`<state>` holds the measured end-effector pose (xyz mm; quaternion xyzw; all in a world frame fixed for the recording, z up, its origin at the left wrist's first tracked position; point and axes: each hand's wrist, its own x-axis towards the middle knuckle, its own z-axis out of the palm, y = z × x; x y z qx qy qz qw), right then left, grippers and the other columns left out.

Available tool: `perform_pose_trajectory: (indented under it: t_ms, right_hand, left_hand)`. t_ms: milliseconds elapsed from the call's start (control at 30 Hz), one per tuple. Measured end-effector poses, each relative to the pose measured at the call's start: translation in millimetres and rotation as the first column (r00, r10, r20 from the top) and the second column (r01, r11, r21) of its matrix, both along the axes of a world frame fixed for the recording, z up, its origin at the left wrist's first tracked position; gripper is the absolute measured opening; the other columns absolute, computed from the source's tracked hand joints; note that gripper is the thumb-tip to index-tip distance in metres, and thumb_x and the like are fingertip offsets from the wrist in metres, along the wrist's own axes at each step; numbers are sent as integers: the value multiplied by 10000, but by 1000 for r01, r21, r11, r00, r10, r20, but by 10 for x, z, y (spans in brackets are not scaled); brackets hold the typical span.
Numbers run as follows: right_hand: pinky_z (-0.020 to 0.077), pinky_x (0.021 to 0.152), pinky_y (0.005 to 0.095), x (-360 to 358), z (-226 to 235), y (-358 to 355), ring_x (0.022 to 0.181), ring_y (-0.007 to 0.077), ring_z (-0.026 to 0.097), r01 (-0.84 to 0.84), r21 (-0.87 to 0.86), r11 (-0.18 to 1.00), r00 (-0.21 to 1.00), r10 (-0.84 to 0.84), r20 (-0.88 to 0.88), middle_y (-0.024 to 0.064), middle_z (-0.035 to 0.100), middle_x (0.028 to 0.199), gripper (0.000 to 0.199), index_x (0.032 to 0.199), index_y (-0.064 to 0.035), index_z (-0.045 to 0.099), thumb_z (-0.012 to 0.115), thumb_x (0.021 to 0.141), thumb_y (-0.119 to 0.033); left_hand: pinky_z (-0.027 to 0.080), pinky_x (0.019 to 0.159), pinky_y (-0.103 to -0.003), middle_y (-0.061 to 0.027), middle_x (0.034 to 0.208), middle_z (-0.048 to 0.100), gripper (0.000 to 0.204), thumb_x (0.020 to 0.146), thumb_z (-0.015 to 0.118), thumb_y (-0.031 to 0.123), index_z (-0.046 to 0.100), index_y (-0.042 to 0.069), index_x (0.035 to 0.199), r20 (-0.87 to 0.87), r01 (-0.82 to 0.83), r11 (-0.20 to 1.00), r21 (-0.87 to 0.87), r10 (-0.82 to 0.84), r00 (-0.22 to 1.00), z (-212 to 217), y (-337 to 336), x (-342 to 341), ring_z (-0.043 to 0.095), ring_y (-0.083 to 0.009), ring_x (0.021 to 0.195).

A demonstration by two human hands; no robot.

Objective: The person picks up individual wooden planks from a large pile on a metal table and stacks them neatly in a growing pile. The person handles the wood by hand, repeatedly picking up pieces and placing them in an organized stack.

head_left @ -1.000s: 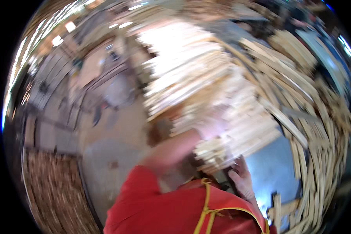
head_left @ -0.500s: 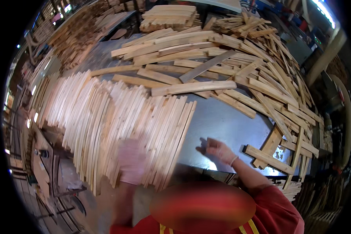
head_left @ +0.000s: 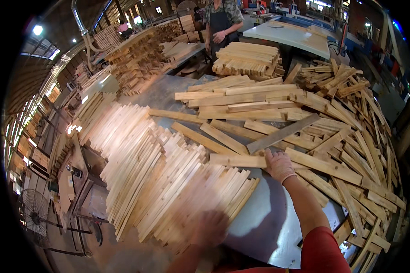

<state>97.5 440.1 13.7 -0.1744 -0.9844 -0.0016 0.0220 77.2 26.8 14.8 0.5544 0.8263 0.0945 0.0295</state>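
Our right hand, gloved, lies flat with fingers spread on the right end of a short wooden slat, whose long axis runs left-right on the grey metal table. Our left hand is motion-blurred over the near edge of the stacked slat pile; we cannot tell its grip. The right hand is clearly nearer the slat.

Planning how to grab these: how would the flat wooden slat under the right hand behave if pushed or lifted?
The slat looks stiff, so it likely won't bend. Flat-sided on the smooth metal table, it should slide rather than roll. The right hand rests on one end, so lifting there would probably tilt it.
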Motion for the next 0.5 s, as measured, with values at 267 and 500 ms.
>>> perform_pose_trajectory:
  t_ms: [267,500]
  right_hand:
    - [540,962,524,220,364,-927,1223,394,656,5,-282,959,1000,-3,7,190,687,1324,651,1480,-127,514,744,900,-312]
    - [525,1046,581,1131,-326,-885,1416,439,525,206,-125,971,968,-221,-118,192,595,1512,944,1585,-79,466,852,777,-378]
  left_hand:
    - [396,1159,-553,-114,1361,602,680,714,837,357,684,104,1327,129,21,984,177,-44,991,-44,-93,-61,523,-357,1338]
    - [343,1189,-534,-106,1385,565,721,747,809,370,608,119,1392,17,27,994,110,-29,999,-194,-82,-31,479,-331,1359]
